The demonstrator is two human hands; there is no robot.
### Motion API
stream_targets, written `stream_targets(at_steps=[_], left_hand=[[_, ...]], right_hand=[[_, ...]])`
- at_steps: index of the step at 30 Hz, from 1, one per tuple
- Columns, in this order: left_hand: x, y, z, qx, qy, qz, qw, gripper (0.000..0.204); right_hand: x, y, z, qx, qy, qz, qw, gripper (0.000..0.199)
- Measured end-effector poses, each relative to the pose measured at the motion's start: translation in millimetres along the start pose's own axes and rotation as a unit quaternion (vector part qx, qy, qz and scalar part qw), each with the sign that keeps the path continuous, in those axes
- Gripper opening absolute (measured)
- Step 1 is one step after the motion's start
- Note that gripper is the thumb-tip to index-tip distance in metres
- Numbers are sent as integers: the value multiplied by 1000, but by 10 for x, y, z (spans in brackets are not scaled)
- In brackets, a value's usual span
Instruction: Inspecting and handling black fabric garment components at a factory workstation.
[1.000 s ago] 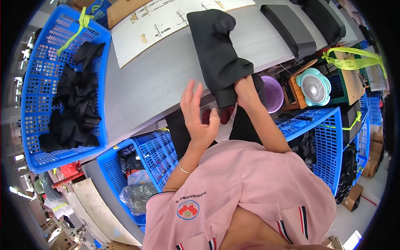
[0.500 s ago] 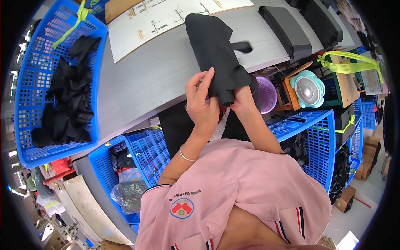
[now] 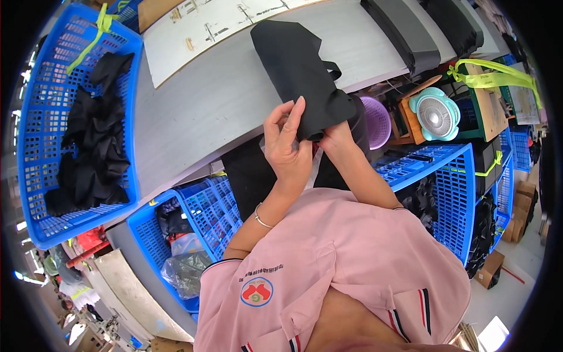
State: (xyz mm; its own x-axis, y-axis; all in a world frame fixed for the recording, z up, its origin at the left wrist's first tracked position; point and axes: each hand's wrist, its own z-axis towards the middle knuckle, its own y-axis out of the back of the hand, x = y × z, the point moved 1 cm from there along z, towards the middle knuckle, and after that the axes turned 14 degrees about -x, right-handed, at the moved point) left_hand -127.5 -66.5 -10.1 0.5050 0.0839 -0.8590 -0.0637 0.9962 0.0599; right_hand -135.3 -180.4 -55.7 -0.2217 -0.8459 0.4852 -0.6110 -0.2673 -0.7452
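Observation:
A long black fabric piece (image 3: 299, 76) lies partly on the grey table, its near end drawn over the front edge between my hands. A narrow black strap (image 3: 332, 71) curls out from its right side. My left hand (image 3: 287, 144) pinches the near edge with the thumb side, its other fingers raised and partly spread along the cloth's left. From the right, my right hand (image 3: 337, 136) grips the same end, most of its fingers hidden under the cloth. The near edge looks rolled or folded there.
Left on the table stands a blue basket (image 3: 29, 176) of black cloth. A white marked board (image 3: 182, 50) lies at the back, stacked black pieces (image 3: 404, 35) back right. Below are a purple basket (image 3: 375, 122), a turquoise fan (image 3: 435, 114) and blue crates (image 3: 454, 199).
The near end of the black fabric piece has been drawn up and folded, and less hangs below my hands. The strap has pulled in closer to the cloth. Both hands keep their hold.

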Motion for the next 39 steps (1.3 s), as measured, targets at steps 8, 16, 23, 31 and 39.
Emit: stream_targets(at_steps=[8,16,23,31,39], left_hand=[[63,24,-31,-2,-3,-3,1000,65],[91,122,-17,28,6,-24,999,65],[444,271,-71,16,45,37,998,55],[824,334,-206,-97,409,-202,885,43],[955,124,-366,-30,550,-320,771,32]], right_hand=[[-18,-67,-5,-46,-19,-17,999,36],[-139,61,85,-9,47,-20,999,40],[-276,168,216,8,464,-523,715,42],[-16,-165,285,195,111,-486,845,44],[-465,-85,63,113,546,-760,333,40]])
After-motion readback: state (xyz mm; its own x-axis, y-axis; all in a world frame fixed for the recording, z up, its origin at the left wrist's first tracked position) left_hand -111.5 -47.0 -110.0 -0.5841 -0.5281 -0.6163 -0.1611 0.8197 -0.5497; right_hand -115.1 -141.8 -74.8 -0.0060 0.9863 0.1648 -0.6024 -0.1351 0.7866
